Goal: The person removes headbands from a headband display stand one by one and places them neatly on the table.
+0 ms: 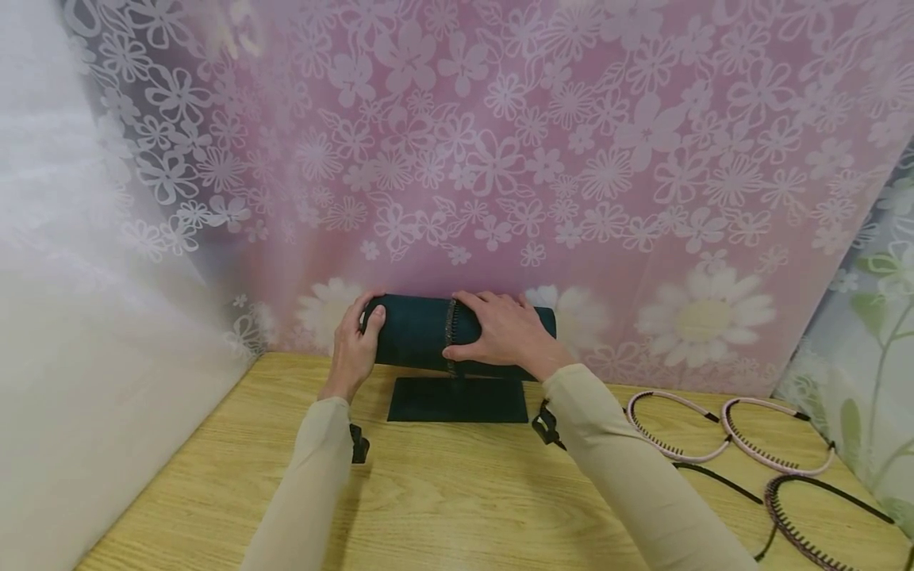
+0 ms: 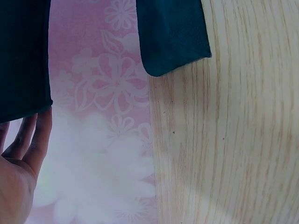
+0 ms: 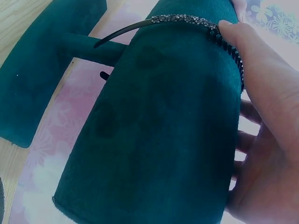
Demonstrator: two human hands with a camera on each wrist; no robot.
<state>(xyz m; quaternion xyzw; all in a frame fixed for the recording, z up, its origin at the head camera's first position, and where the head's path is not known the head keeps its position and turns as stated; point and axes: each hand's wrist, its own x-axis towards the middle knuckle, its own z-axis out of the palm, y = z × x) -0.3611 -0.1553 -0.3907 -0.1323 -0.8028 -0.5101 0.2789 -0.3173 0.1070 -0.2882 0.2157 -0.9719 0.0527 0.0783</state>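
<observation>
A dark green velvet display stand (image 1: 414, 337) has a horizontal roll above a flat base (image 1: 457, 403). Over the middle of the roll sits a dark toothed headband (image 3: 182, 19) with a glittery, stone-covered band, its tips pointing down by the stem. My left hand (image 1: 353, 349) grips the left end of the roll, thumb on the front and fingers at the end and behind. With thumb and index fingertip on the headband, my right hand (image 1: 503, 329) curls over the right half of the roll; its other fingers lie along the back.
On the wooden table (image 1: 428, 492) to the right lie two pink toothed headbands (image 1: 635, 424), (image 1: 750, 452) and dark headbands (image 1: 785, 523) nearer the front. A pink flowered curtain (image 1: 500, 159) hangs right behind the stand. White sheeting (image 1: 107, 357) borders the left side.
</observation>
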